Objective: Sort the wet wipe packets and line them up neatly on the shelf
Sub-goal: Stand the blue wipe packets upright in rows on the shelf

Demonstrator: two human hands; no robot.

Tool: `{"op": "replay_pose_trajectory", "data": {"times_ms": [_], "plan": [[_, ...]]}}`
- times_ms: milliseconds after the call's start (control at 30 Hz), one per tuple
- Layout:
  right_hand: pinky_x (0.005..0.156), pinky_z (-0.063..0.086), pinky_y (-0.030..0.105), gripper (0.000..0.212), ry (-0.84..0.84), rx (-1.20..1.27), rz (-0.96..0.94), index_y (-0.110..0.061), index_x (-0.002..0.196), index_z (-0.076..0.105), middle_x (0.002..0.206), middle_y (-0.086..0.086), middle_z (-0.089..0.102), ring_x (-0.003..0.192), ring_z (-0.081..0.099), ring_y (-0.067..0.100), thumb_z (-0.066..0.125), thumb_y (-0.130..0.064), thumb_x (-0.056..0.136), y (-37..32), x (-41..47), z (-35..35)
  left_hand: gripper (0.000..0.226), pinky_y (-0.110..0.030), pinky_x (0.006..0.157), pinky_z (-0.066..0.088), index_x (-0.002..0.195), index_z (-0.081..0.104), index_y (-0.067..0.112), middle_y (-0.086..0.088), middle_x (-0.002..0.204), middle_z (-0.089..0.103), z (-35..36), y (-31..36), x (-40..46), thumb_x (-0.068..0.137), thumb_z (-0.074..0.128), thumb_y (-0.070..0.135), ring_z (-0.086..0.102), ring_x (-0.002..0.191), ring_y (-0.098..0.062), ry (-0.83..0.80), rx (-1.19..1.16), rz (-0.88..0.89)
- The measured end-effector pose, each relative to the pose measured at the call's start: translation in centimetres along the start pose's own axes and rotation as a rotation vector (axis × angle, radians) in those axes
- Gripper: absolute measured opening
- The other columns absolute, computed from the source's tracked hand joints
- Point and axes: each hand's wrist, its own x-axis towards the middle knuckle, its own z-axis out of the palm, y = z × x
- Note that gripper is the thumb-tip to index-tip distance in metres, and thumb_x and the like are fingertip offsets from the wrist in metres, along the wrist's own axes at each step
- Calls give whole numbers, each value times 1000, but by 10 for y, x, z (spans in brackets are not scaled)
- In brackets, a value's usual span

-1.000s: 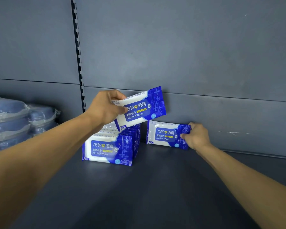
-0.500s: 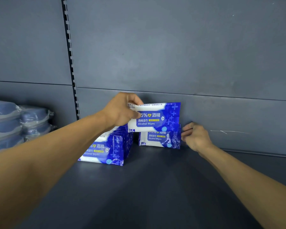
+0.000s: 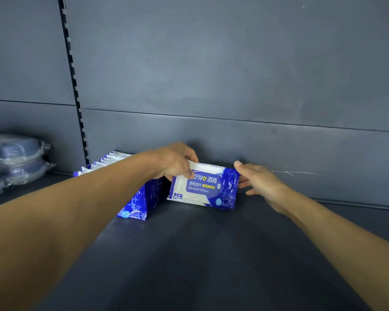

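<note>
A blue and white alcohol wipes packet [image 3: 203,187] stands on its long edge on the dark shelf [image 3: 200,254], close to the back wall. My left hand [image 3: 175,162] pinches its top left corner. My right hand [image 3: 256,179] touches its right end with fairly straight fingers. Whether another packet stands hidden behind this one I cannot tell. To the left, a row of several matching packets [image 3: 135,198] stands upright front to back, partly hidden by my left forearm.
Stacked blue items in clear plastic wrap [image 3: 16,160] sit at the far left of the shelf. A slotted upright rail [image 3: 73,81] runs down the grey back panel. The dark shelf surface stretches out in front and to the right.
My left hand brought the packet down and to the right, from above the row onto the shelf in front of the lone packet. My right hand let go and moved to the new packet's right end.
</note>
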Motion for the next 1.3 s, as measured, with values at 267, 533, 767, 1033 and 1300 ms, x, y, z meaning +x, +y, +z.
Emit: {"op": "replay_pose_trajectory", "data": {"times_ms": [267,533,767,1033,1300], "plan": [[68,44,24,21,26,-51,39,-10,99,60,93,7,62,82,57,17,39,-11,98,6,10,8,22,-29,72,50,105,64,12,-6,106,67,10,-4,-10,84,67,8,63,91,-22,-41,396,44],[86,49,22,37,-105,-346,-70,-11,120,59,107,2,65,95,61,13,67,-11,84,15,32,20,28,-31,83,52,116,57,13,-2,117,62,19,-20,-24,89,62,18,61,104,-19,-92,643,115],[78,42,15,55,-194,-698,-148,-13,130,53,119,2,62,97,58,10,73,-21,80,6,38,21,30,-25,78,51,117,60,16,1,119,62,14,-30,-32,88,65,19,62,103,-17,-163,541,136],[79,51,27,34,-242,-532,-102,-12,106,64,97,0,67,86,62,13,77,-24,77,15,38,24,37,-24,81,51,127,53,18,1,130,53,21,-23,-39,91,61,21,57,114,-17,-156,589,150],[55,45,25,27,27,-360,-283,-19,66,54,57,-9,60,47,53,0,62,-9,89,-6,38,2,34,-33,81,54,120,54,23,3,124,58,24,-20,-35,88,63,15,59,107,-17,8,615,148]]}}
